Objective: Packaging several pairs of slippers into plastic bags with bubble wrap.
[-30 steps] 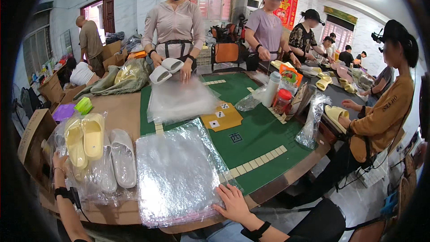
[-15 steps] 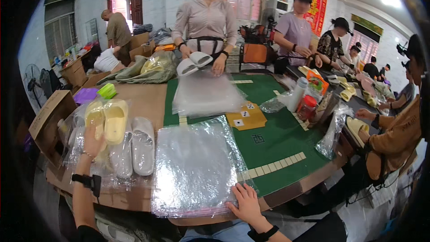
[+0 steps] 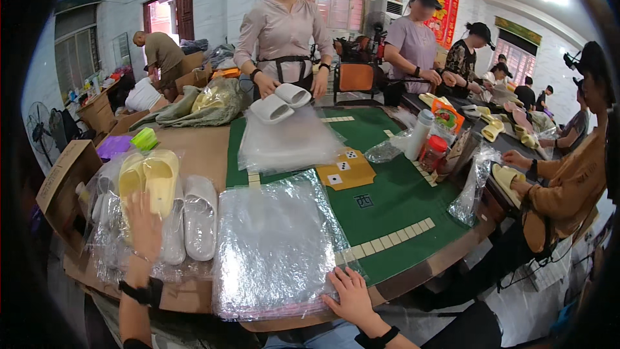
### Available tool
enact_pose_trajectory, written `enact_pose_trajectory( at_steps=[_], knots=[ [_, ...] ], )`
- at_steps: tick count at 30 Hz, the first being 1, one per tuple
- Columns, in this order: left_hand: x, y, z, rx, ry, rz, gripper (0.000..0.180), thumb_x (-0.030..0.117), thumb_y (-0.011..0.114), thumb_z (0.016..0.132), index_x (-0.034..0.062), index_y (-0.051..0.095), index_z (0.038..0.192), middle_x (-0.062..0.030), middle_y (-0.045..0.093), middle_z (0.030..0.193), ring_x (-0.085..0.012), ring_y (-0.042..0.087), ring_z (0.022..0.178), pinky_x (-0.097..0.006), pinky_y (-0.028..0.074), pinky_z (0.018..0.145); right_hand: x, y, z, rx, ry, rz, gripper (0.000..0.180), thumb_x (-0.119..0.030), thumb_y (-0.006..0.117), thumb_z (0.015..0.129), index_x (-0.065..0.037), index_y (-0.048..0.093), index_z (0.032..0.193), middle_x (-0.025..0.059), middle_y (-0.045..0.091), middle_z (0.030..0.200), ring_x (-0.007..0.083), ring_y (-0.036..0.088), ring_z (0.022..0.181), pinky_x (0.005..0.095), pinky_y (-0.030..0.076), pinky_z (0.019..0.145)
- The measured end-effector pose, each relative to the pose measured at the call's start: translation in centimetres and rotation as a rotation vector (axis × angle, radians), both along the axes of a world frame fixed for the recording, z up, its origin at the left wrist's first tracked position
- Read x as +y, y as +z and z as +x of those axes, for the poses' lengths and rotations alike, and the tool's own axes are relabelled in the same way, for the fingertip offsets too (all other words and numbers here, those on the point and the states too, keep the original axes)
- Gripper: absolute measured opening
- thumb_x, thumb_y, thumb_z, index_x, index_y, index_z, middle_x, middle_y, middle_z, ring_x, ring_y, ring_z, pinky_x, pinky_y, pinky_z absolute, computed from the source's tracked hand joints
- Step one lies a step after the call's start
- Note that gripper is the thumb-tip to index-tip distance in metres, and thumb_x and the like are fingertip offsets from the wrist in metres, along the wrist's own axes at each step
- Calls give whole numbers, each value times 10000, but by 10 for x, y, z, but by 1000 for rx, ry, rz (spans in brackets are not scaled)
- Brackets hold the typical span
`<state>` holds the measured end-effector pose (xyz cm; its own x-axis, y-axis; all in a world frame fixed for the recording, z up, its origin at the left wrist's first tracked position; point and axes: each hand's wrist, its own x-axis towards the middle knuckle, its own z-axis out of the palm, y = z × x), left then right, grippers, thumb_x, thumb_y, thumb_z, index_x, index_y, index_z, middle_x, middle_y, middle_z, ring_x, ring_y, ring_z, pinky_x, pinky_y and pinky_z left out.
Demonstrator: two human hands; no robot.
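Your left hand (image 3: pixel 143 227) is up at the yellow slippers (image 3: pixel 150 181), fingers spread, touching the pair's near end; can't tell if it's gripping. They lie left of the white slippers (image 3: pixel 199 216). Your right hand (image 3: pixel 349 294) lies flat, fingers apart, on the near right corner of the clear bag stack (image 3: pixel 274 245) on the green table (image 3: pixel 400 200).

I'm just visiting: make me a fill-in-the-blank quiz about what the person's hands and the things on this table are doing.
1. The left hand reaches onto slippers of the colour ____.
2. The right hand rests at the edge of a stack of clear plastic ____.
3. The table mat is ____ in colour.
4. The person across the table holds a pair of white ____.

Missing words: yellow; bags; green; slippers
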<state>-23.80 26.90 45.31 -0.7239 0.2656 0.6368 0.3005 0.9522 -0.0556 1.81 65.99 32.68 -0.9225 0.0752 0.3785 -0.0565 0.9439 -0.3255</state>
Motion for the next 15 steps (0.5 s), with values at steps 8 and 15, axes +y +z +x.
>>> enact_pose_trajectory(
  at_steps=[8, 15],
  knots=[
    [93, -61, 154, -655, -560, -70, 588, 378, 598, 811, 101, 453, 1310, -229, 338, 1381, -412, 258, 1308, -554, 133, 1076, -3, 2, 1, -17, -9, -9, 572, -405, 629, 796, -61, 506, 1236, 140, 475, 1289, 364, 385, 1207, 480, 293, 1006],
    [112, -104, 155, -687, -632, 103, 581, 421, 652, 763, 92, 530, 1226, -141, 460, 1316, -372, 337, 1278, -556, 144, 1076, 1, 5, 1, 1, -32, -30, 523, -402, 598, 831, -73, 506, 1228, 145, 486, 1270, 358, 412, 1183, 485, 306, 996]
  ],
)
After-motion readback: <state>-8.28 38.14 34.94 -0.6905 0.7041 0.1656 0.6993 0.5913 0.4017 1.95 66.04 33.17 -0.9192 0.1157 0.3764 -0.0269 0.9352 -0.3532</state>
